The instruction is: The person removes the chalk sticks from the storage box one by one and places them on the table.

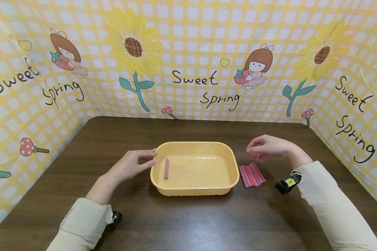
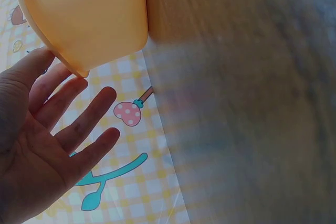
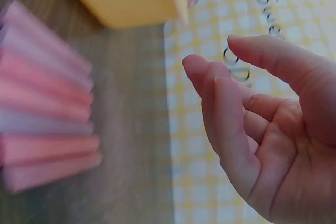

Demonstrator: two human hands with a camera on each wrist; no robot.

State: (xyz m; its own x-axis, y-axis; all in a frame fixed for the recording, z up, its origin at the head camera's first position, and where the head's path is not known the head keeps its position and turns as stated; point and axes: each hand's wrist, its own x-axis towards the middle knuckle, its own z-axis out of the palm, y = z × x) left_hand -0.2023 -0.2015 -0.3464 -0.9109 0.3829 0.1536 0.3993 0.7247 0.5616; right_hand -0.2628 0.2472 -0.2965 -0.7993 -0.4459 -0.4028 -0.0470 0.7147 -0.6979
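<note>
A shallow yellow plastic basin point(image 1: 194, 191) stands on the table, with one slim pinkish-purple stick point(image 1: 166, 168) lying inside near its left end. My left hand point(image 1: 130, 165) touches the basin's left rim with thumb and fingertips, its fingers fairly straight; the left wrist view shows the little finger and ring finger spread apart from the rim. To the right of the basin lies a row of several similar sticks point(image 1: 252, 175) in pink, red and mauve, side by side. Just above and behind them hovers my right hand point(image 1: 265, 148), fingers loosely bent, with nothing between thumb and fingers.
Dark brown wood-grain table point(image 1: 188, 223) lies under everything. A yellow checked cloth point(image 1: 188, 42) printed with flowers and figures rises along the back and both sides. Black wrist cameras sit at both cuffs, the right one point(image 1: 288, 183) close to the row of sticks.
</note>
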